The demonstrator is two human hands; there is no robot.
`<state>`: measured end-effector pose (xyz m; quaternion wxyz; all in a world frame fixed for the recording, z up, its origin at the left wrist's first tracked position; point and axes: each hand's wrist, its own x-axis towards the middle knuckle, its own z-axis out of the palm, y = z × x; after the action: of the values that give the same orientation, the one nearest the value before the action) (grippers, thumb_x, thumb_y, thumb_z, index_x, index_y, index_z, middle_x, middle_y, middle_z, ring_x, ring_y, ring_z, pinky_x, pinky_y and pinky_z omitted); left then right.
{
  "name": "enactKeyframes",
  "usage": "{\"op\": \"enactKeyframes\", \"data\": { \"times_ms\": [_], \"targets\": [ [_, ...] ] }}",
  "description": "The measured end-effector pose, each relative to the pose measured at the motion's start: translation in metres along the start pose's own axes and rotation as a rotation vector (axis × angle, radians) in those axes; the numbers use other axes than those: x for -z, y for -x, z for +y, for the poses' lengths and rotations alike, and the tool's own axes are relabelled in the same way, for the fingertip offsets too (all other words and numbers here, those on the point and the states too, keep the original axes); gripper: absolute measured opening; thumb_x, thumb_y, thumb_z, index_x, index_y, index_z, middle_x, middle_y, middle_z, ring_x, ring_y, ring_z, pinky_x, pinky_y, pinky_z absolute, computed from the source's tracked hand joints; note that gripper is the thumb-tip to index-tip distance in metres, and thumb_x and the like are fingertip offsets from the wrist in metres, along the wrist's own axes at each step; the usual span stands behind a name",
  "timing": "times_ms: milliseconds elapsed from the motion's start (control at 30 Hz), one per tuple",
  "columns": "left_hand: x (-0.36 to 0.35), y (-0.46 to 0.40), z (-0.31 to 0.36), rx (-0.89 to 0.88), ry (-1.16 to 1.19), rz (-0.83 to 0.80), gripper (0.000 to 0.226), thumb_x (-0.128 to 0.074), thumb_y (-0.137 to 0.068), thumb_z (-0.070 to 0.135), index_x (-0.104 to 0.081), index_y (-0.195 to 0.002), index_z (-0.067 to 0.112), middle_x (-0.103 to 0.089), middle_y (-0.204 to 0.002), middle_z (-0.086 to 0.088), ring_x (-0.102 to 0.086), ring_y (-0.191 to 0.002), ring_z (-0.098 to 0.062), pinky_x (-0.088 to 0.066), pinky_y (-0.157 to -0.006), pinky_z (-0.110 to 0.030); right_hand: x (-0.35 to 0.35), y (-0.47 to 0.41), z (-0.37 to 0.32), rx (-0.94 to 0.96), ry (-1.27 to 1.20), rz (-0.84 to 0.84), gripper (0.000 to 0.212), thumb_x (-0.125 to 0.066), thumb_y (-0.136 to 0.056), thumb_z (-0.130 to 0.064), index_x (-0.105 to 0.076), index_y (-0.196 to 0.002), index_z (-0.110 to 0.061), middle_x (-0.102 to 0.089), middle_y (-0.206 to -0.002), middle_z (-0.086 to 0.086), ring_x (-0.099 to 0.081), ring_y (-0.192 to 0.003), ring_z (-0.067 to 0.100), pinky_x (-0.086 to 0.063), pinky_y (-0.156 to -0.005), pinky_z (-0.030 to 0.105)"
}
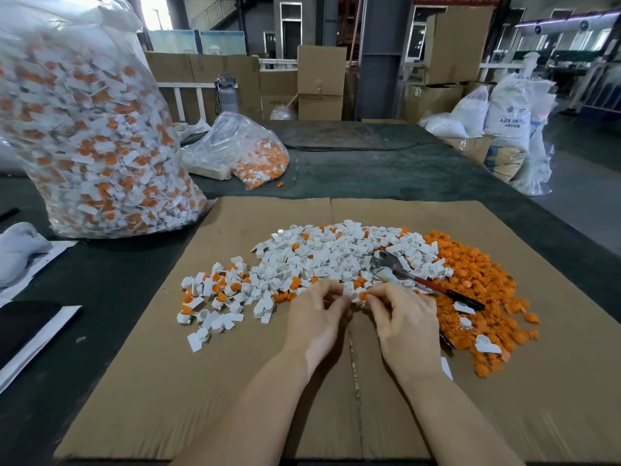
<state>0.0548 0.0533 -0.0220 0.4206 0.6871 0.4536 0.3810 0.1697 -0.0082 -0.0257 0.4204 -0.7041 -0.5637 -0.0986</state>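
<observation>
Head view, single frame.

Left hand point(316, 317): fingers curled, thumb and fingertips pinching a white piece point(347, 292). Right hand point(403, 321): fingers curled likewise, tips pinching an orange cap point(362, 295). The two parts touch between my fingertips, white on the left and orange on the right, so the pair lines up roughly left to right across the view. Both are mostly covered by my fingers, so I cannot tell the white piece's long axis or which way its tab points.

Location: parts held just above the cardboard sheet point(235, 381), at the near edge of the white pile point(336, 253). The orange pile point(470, 274) lies to the right, touching the white one.

The cutter point(396, 269) lies across the seam of the two piles. Its long axis runs diagonally, with the metal head far-left and the red and black handle near-right.

The big bag point(84, 136), clear plastic, stands far left on the dark table point(369, 169), filled with white and orange parts. The small bag point(255, 153) lies beyond the cardboard, partly filled with the same.

Legible writing: the white sack point(510, 112), far right, reads "ABS RESIN", with a smaller line below starting "ABS", the rest unreadable. The red banner at the top has characters too small to read.
</observation>
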Motion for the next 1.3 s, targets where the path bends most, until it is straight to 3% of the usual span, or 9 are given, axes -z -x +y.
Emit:
{"op": "enactKeyframes", "data": {
  "times_ms": [267, 367, 567, 733, 833, 933, 1033, 1133, 1300],
  "targets": [
    [0.0019, 0.0051, 0.0030, 0.096, 0.289, -0.065, 0.014, -0.060, -0.088, 0.001, -0.058, -0.078, 0.010, -0.063, -0.058, -0.004, -0.059, -0.051, -0.010, -0.050, -0.057, -0.023, -0.0003, 0.0014, -0.0034, 0.098, 0.131, 0.046, 0.017, -0.074, -0.077, -0.015, -0.061, -0.068, -0.011, -0.055, -0.057, -0.001, -0.054, -0.055, 0.022, -0.041, -0.069, 0.037],
    [0.0024, 0.0060, 0.0030, 0.098, 0.336, -0.074, 0.008, -0.059, -0.088, -0.001, -0.059, -0.082, 0.003, -0.061, -0.057, -0.004, -0.057, -0.049, -0.009, -0.048, -0.053, -0.020, -0.0006, 0.0017, -0.0044, 0.145, 0.197, 0.094, 0.021, -0.076, -0.075, -0.014, -0.057, -0.065, -0.010, -0.051, -0.053, 0.000, -0.051, -0.051, 0.022, -0.040, -0.066, 0.037],
    [0.0015, 0.0066, 0.0001, 0.019, 0.146, -0.067, 0.004, -0.062, -0.087, 0.006, -0.063, -0.083, 0.006, -0.064, -0.061, -0.001, -0.059, -0.057, -0.010, -0.049, -0.064, -0.025, -0.0011, 0.0028, -0.0055, 0.201, 0.257, 0.040, 0.025, -0.078, -0.072, -0.010, -0.055, -0.062, -0.009, -0.052, -0.053, 0.002, -0.052, -0.052, 0.023, -0.044, -0.064, 0.039],
    [0.0024, 0.0066, 0.0001, -0.071, -0.035, -0.055, 0.018, -0.063, -0.088, 0.013, -0.060, -0.076, 0.026, -0.063, -0.069, 0.009, -0.057, -0.064, 0.000, -0.042, -0.060, -0.010, -0.0002, 0.0025, -0.0055, 0.165, 0.173, 0.011, 0.026, -0.079, -0.071, -0.006, -0.055, -0.061, -0.011, -0.053, -0.053, 0.000, -0.053, -0.052, 0.022, -0.043, -0.067, 0.040],
    [0.0028, 0.0054, 0.0004, -0.014, 0.055, -0.055, 0.007, -0.060, -0.090, 0.011, -0.063, -0.085, 0.016, -0.064, -0.070, 0.002, -0.059, -0.063, -0.005, -0.043, -0.059, -0.012, 0.0007, 0.0030, -0.0045, 0.137, 0.136, -0.011, 0.021, -0.079, -0.073, -0.011, -0.060, -0.065, -0.012, -0.056, -0.056, -0.002, -0.055, -0.055, 0.020, -0.037, -0.071, 0.036],
    [0.0037, 0.0042, 0.0001, 0.033, 0.144, -0.047, 0.011, -0.057, -0.091, 0.009, -0.061, -0.084, 0.016, -0.061, -0.070, -0.001, -0.062, -0.069, -0.015, -0.052, -0.070, -0.031, 0.0022, 0.0028, -0.0031, 0.125, 0.070, -0.017, 0.014, -0.080, -0.072, -0.017, -0.065, -0.073, -0.014, -0.060, -0.060, -0.005, -0.057, -0.061, 0.018, -0.027, -0.072, 0.031],
    [0.0045, 0.0038, 0.0000, 0.040, 0.169, -0.049, 0.012, -0.057, -0.092, 0.009, -0.063, -0.088, 0.018, -0.060, -0.071, -0.002, -0.063, -0.073, -0.021, -0.052, -0.080, -0.044, 0.0031, 0.0026, -0.0032, 0.105, 0.010, -0.024, 0.021, -0.080, -0.071, -0.016, -0.069, -0.089, -0.014, -0.064, -0.068, -0.007, -0.059, -0.070, 0.018, -0.030, -0.074, 0.031],
    [0.0046, 0.0043, 0.0004, 0.025, 0.158, -0.056, 0.018, -0.057, -0.092, 0.009, -0.063, -0.090, 0.026, -0.061, -0.069, 0.001, -0.064, -0.070, -0.017, -0.053, -0.080, -0.042, 0.0038, 0.0025, -0.0043, 0.117, -0.012, -0.032, 0.029, -0.079, -0.072, -0.011, -0.071, -0.099, -0.016, -0.067, -0.078, -0.006, -0.061, -0.076, 0.019, -0.033, -0.075, 0.034],
    [0.0048, 0.0039, -0.0007, 0.002, 0.112, -0.064, 0.018, -0.057, -0.092, 0.010, -0.064, -0.104, 0.020, -0.060, -0.067, 0.005, -0.064, -0.071, -0.012, -0.052, -0.076, -0.031, 0.0050, 0.0013, -0.0054, 0.146, 0.003, -0.029, 0.028, -0.078, -0.072, -0.007, -0.073, -0.096, -0.020, -0.068, -0.082, -0.004, -0.064, -0.081, 0.023, -0.039, -0.070, 0.040]
  ]
}}
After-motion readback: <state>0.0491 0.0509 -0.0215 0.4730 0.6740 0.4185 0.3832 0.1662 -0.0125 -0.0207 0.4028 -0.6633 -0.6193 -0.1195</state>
